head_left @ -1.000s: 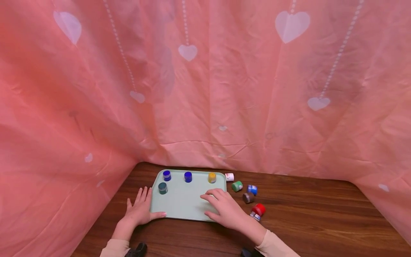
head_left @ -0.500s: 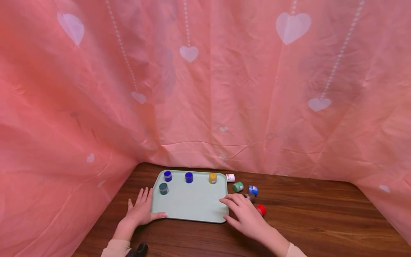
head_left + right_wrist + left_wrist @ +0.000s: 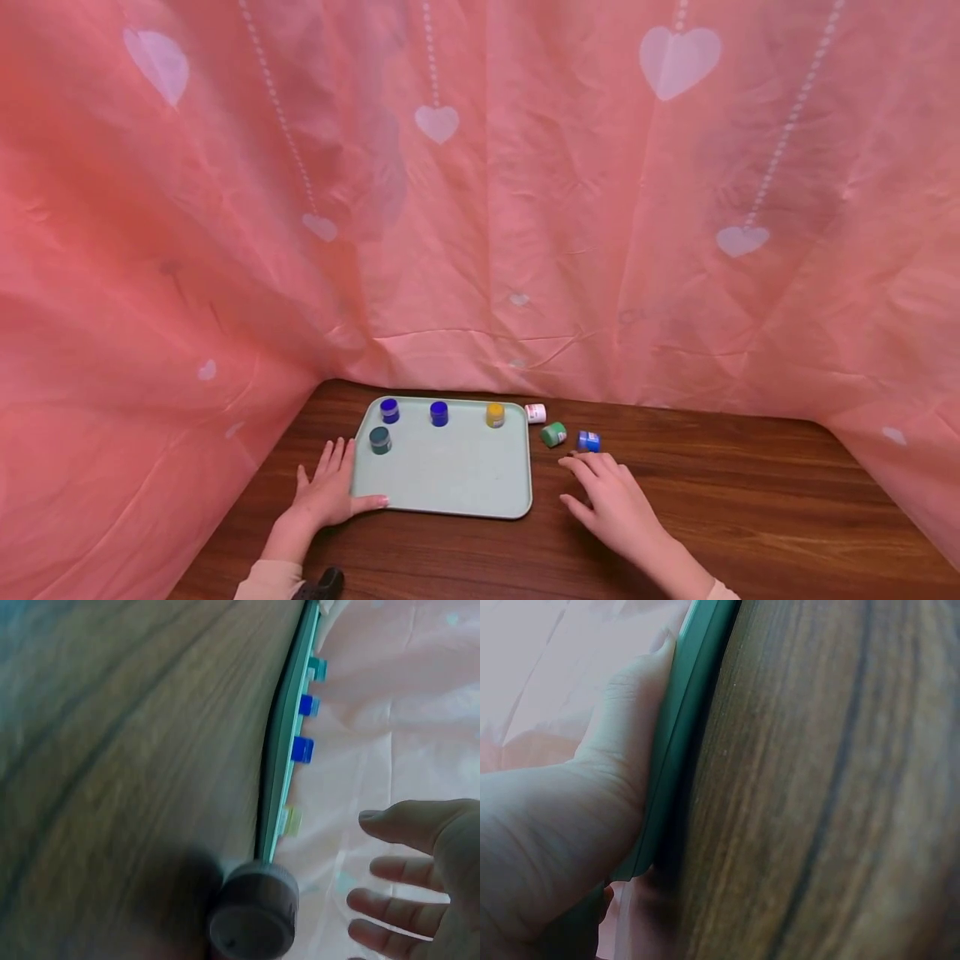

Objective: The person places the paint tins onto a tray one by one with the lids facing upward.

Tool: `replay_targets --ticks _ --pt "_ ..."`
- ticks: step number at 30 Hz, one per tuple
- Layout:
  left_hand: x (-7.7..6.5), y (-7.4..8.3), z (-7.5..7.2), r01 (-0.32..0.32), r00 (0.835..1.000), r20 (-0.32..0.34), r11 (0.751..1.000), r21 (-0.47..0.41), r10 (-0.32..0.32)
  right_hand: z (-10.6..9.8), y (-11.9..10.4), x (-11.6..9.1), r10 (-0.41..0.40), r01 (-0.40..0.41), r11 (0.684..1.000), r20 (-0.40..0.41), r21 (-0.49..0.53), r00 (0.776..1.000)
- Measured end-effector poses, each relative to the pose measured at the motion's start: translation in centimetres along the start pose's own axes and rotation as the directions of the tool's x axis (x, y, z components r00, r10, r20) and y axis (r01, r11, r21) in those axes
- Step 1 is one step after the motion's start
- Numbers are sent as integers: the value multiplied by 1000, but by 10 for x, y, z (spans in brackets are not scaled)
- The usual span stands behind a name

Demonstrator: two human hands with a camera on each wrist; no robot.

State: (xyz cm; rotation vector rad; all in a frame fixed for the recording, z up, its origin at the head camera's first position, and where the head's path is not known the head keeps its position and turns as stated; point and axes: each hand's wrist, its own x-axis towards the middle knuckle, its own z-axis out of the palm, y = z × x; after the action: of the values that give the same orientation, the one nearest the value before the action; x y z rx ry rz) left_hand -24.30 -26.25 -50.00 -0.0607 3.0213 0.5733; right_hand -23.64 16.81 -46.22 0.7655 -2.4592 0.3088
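My left hand (image 3: 325, 492) rests at the near left corner of a pale green tray (image 3: 442, 510), fingers straight along its left side and thumb on the front rim. In the left wrist view the thumb (image 3: 622, 712) lies against the tray's edge (image 3: 676, 727). My right hand (image 3: 611, 504) hovers right of the tray, fingers loosely spread and holding nothing. Close by in the right wrist view is a dark brown paint jar (image 3: 253, 919), apart from the fingers. The head view has that jar mostly hidden behind the hand.
On the tray stand two dark blue jars (image 3: 389, 410), a dark teal jar (image 3: 380, 440) and a yellow jar (image 3: 495, 415). Right of it lie white (image 3: 535, 413), green (image 3: 553, 434) and blue (image 3: 588, 442) jars. A pink curtain (image 3: 480, 250) hangs behind the wooden table.
From over the tray, my right hand has travelled right to above the loose jars, now covering the red jar and most of the brown one. The left hand stays put.
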Motion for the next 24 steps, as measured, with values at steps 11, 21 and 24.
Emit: replay_targets --ticks 11,21,24 --pt "-2 0 -2 -6 1000 6 1000 3 6 -7 8 0 147 -126 984 162 -128 976" --pt "-1 0 -2 -5 1000 9 1000 7 5 -6 7 -4 160 -115 976 249 -187 955" --pt "-1 0 -1 -4 1000 11 1000 3 4 -5 7 -4 147 -99 978 262 -185 954"
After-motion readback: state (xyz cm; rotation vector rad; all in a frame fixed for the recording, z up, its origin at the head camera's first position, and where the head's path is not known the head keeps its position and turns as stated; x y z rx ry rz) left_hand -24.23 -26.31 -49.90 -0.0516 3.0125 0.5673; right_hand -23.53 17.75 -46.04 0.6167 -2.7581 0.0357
